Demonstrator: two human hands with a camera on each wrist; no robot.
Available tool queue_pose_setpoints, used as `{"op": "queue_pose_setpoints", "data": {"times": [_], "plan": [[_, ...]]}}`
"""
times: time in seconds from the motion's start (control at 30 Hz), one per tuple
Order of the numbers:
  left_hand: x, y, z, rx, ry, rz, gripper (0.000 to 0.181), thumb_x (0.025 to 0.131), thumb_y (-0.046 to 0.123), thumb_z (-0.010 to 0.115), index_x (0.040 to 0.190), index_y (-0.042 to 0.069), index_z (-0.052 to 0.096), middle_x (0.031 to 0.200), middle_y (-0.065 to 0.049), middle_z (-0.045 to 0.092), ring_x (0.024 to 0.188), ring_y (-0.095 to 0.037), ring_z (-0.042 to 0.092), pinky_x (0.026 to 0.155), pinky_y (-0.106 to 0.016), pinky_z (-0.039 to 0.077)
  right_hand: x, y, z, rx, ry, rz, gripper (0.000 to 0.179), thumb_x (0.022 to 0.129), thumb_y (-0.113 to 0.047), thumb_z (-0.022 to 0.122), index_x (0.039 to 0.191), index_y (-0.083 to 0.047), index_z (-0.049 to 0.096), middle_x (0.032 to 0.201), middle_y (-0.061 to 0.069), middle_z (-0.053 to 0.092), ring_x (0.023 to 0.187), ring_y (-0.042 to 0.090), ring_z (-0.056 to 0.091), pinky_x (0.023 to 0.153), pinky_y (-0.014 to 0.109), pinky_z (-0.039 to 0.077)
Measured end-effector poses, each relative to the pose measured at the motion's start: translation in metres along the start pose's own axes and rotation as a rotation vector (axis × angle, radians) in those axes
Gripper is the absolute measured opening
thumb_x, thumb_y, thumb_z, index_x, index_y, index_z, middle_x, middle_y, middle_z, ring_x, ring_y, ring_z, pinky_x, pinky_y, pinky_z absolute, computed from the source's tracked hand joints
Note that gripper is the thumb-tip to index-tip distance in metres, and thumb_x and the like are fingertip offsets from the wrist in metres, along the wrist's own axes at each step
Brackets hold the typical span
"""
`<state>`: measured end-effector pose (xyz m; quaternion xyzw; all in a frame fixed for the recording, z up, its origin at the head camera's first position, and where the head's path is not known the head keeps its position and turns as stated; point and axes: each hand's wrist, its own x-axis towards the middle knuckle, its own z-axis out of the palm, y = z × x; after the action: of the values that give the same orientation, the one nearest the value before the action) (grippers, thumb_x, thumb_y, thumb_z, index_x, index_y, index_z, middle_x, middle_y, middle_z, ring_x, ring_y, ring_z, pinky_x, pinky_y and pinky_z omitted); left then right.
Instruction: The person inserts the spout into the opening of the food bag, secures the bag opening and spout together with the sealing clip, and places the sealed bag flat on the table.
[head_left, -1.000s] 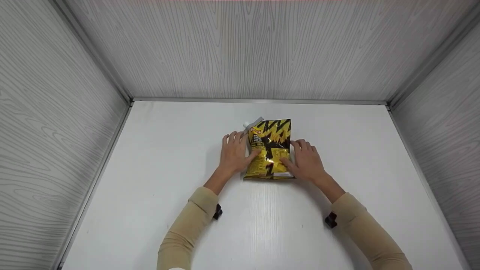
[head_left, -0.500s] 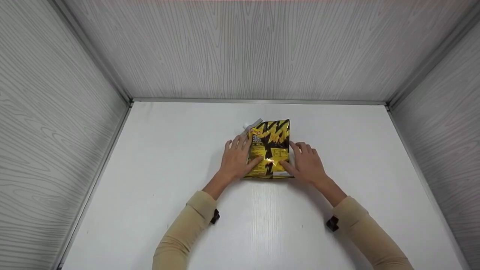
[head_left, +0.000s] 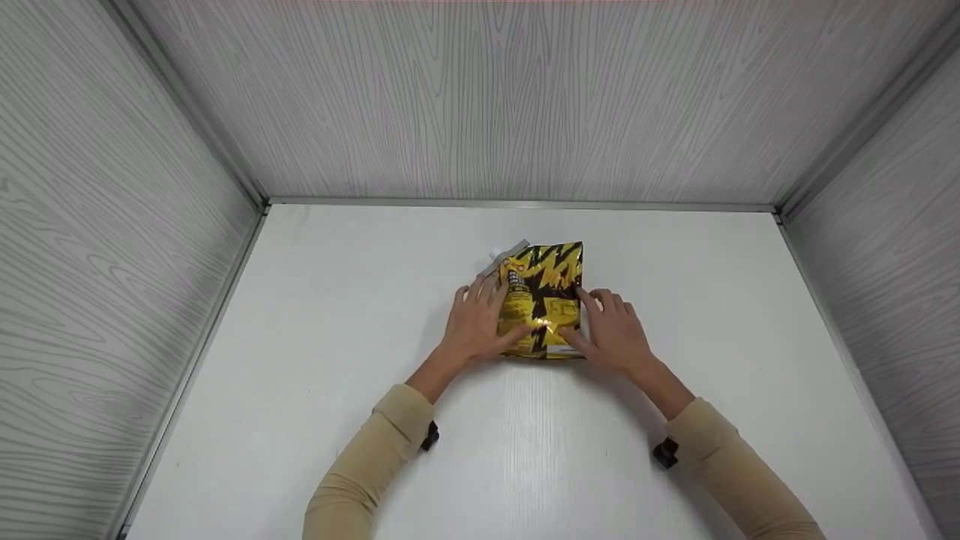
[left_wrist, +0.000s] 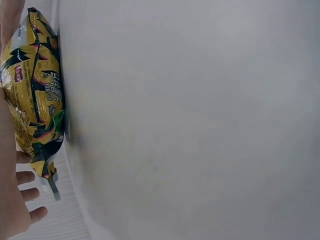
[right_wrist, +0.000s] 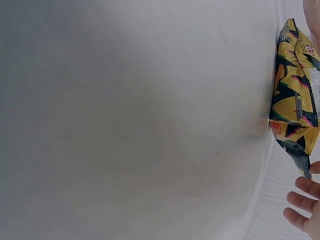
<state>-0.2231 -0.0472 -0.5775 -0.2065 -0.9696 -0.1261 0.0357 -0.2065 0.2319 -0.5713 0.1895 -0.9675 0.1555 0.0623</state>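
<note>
A yellow and black snack bag [head_left: 555, 304] lies on the white table, a grey sealing clip [head_left: 504, 259] slanting across its far left corner. My left hand [head_left: 472, 324] rests along the bag's left side, thumb on its near part and fingers close to the clip. On the other side is my right hand [head_left: 616, 330], thumb over the near right part and index finger at the right edge. The left wrist view shows the bag [left_wrist: 42, 85] plump, with the left fingers [left_wrist: 31, 194] spread near the clip. Right fingers [right_wrist: 301, 201] extend beside its far corner in the right wrist view.
Grey wood-grain panels [head_left: 480, 105] enclose the table [head_left: 337, 300] at the back and both sides. A metal strip [head_left: 637, 205] runs along the table's far edge. Black wrist cameras [head_left: 664, 452] sit at the beige sleeves [head_left: 405, 412].
My left hand has slid slightly nearer and to the right, its thumb further over the bag and covering the near left corner. The right hand has shifted a little nearer; the bag has barely moved.
</note>
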Motion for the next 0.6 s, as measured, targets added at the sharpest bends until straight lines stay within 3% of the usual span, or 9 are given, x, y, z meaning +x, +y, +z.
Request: {"op": "queue_pose_setpoints", "data": {"times": [0.33, 0.6], "plan": [[0.0021, -0.0006, -0.0023, 0.001, -0.042, -0.03, 0.105, 0.095, 0.086, 0.034, 0.167, 0.011, 0.028, 0.174, -0.015, 0.029, 0.162, -0.038, 0.027, 0.129, -0.059, 0.028, 0.0052, 0.0004, 0.001, 0.008, -0.038, 0.01, 0.087, 0.1, -0.067, 0.054, 0.16, -0.005, 0.042, 0.143, 0.026, 0.054, 0.132, 0.046, 0.055, 0.109, 0.061, 0.046], [0.0063, -0.0032, -0.003, 0.001, -0.047, -0.035, 0.106, 0.094, 0.087, 0.033, 0.167, 0.01, 0.028, 0.173, -0.015, 0.032, 0.162, -0.038, 0.028, 0.128, -0.062, 0.028, 0.0094, -0.0002, 0.0005, -0.002, -0.056, 0.019, 0.088, 0.101, -0.069, 0.052, 0.161, -0.006, 0.04, 0.144, 0.026, 0.053, 0.133, 0.045, 0.054, 0.11, 0.062, 0.044]]}}
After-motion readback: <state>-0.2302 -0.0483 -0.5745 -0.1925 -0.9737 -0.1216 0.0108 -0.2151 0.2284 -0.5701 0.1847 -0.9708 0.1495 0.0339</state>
